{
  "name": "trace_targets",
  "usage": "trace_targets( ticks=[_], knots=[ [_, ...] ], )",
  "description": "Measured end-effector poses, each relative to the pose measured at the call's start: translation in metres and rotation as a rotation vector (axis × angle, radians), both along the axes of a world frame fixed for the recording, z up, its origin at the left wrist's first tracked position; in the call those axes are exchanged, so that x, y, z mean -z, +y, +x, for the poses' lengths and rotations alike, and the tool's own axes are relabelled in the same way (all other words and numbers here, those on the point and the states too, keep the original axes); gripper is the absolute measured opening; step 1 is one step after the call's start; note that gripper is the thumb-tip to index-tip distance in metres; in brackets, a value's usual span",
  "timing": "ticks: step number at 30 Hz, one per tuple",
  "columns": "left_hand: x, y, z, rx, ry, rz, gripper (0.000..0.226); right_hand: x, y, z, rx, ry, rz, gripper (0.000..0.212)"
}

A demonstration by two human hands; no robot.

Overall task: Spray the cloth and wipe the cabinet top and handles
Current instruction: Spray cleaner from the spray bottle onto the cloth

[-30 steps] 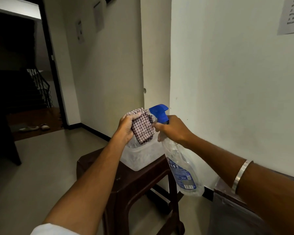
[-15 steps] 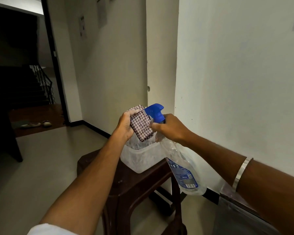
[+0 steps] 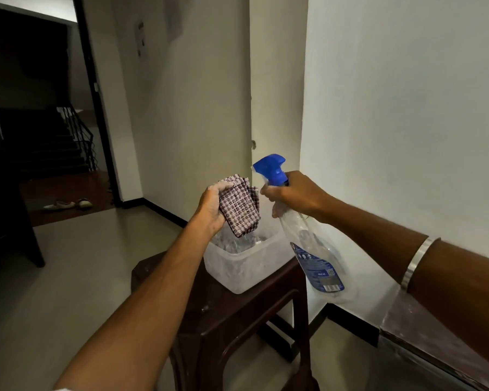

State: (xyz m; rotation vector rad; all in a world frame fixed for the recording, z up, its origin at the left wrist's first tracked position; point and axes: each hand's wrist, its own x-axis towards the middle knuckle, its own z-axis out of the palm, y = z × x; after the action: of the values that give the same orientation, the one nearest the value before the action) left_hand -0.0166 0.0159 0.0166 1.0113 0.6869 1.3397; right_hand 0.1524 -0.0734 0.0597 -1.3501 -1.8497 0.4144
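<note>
My left hand (image 3: 211, 206) grips a folded checked cloth (image 3: 239, 210), maroon and white, held upright in the middle of the view. My right hand (image 3: 294, 194) is wrapped round the neck of a clear spray bottle (image 3: 311, 244) with a blue trigger head (image 3: 271, 167); a finger lies on the trigger. The nozzle points left at the cloth, a short gap away. A dusty cabinet top (image 3: 424, 325) shows at the lower right edge, partly hidden under my right forearm. Its handles are out of sight.
Below my hands a translucent plastic tub (image 3: 237, 272) sits on a dark brown stool (image 3: 232, 320). A white wall runs along the right. To the left lie grey floor, a dark doorway with stairs (image 3: 43, 142) and shoes (image 3: 68, 204).
The bottle's nozzle has drawn back slightly to the right, leaving a gap to the cloth. Both hands sit a little lower in view as the camera tilted.
</note>
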Motion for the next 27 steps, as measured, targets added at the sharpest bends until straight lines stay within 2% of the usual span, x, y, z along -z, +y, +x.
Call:
trace_targets(
  ticks=[5,9,13,19,27],
  knots=[
    [-0.001,0.006,0.000,-0.039,0.008,-0.021,0.024,-0.039,0.014,0.003,-0.048,0.012,0.135,0.026],
    [0.003,0.011,-0.001,-0.128,0.074,-0.031,0.033,-0.069,0.030,0.003,0.001,0.015,0.293,0.037],
    [0.005,0.015,-0.003,-0.150,0.096,-0.040,0.040,-0.086,0.046,-0.002,0.065,0.075,0.410,0.035],
    [0.013,0.017,-0.005,-0.163,0.130,0.001,0.024,-0.096,0.059,-0.009,0.074,0.185,0.419,0.032],
    [0.022,0.025,-0.015,-0.208,0.141,0.003,0.033,-0.034,0.100,-0.013,0.136,0.191,0.292,0.035]
  ],
)
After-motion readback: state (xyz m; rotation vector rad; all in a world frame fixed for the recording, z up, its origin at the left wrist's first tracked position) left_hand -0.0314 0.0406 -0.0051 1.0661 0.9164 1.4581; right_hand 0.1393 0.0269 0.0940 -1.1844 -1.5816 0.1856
